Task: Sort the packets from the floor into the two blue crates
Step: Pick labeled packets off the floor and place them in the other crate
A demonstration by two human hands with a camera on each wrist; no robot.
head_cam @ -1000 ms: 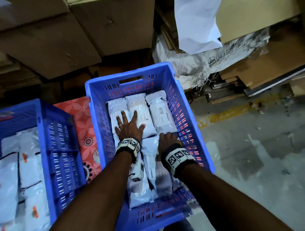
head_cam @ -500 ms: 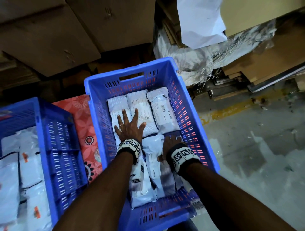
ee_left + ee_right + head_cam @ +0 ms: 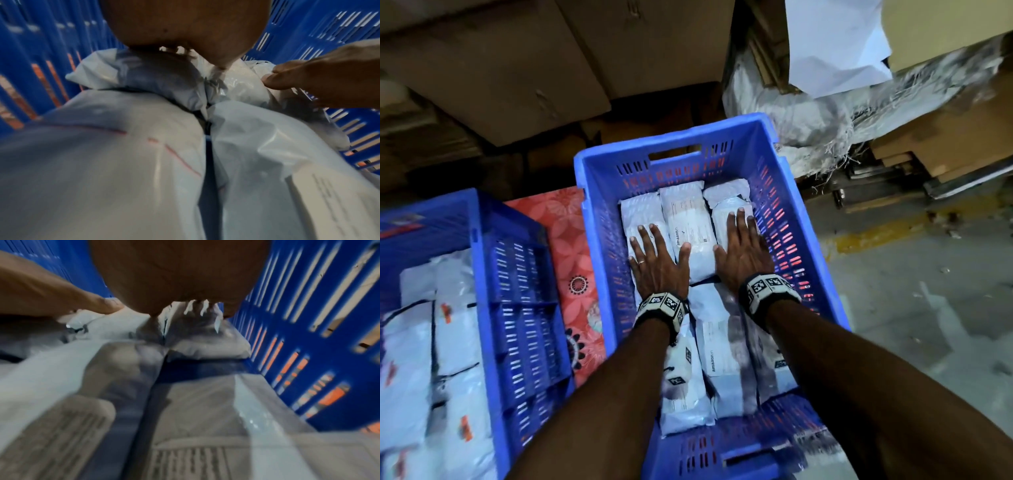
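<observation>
A blue crate (image 3: pixel 599 222) in the middle of the head view holds several white plastic packets in two rows. My left hand (image 3: pixel 655 255) lies flat with spread fingers on the far-left packet (image 3: pixel 638 214), its thumb on the middle packet (image 3: pixel 686 219). My right hand (image 3: pixel 743 248) lies flat on the far-right packet (image 3: pixel 726 197). A second blue crate (image 3: pixel 482 274) at the left also holds white packets (image 3: pixel 410 342). The wrist views show the packets (image 3: pixel 123 162) (image 3: pixel 205 402) close up under my palms, with the crate wall (image 3: pixel 308 337) beside them.
A red flowered cloth (image 3: pixel 571 260) lies between the two crates. Cardboard boxes (image 3: pixel 517 68) are stacked behind them. At the back right are a white woven sack (image 3: pixel 808 113) and flat cardboard (image 3: pixel 945 137). Grey concrete floor (image 3: pixel 928 308) with a yellow line lies to the right.
My right hand has moved from the near row of packets forward onto the far-right packet and flattened out. My left hand stays flat on the far-left packet.
</observation>
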